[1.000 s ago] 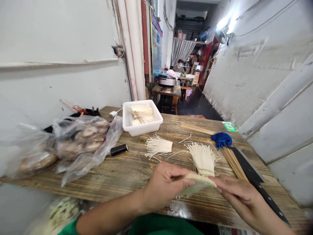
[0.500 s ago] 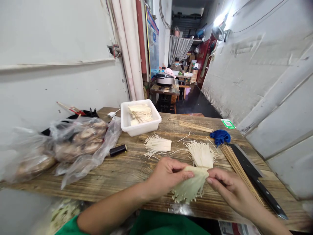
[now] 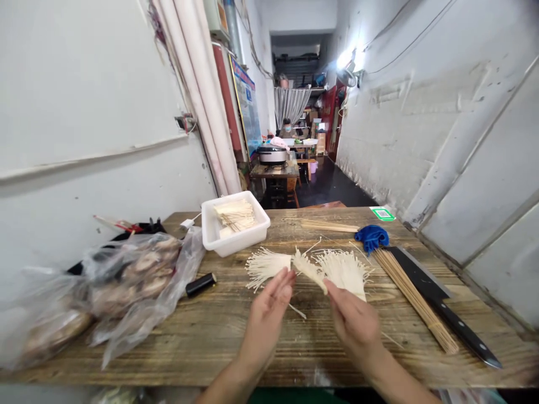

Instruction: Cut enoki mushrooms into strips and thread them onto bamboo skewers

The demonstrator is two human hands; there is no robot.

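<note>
My right hand [image 3: 353, 320] pinches the cut base of a thin bunch of enoki mushrooms [image 3: 309, 268], whose caps point away from me and to the left. My left hand [image 3: 272, 308] is off the bunch, its fingers stretched out beside the base of another enoki bunch [image 3: 266, 267] lying on the wooden table [image 3: 219, 336]. Behind my right hand a wider fanned enoki bunch [image 3: 343, 269] rests on the wood, its lower end partly covered by that hand. Loose enoki strands are scattered around these bunches.
A white plastic tub [image 3: 233, 242] with skewered enoki stands at the back. To the left are bagged mushrooms [image 3: 143, 269] and a black cylinder [image 3: 201, 285]. At the right lie bamboo skewers [image 3: 415, 297], a large knife [image 3: 421, 275] and a blue cloth [image 3: 372, 238]. Far back sits a person.
Both hands held the bunch with its caps hanging toward me. Now the caps point away, my left hand has let go, and only my right hand holds it. The view has shifted.
</note>
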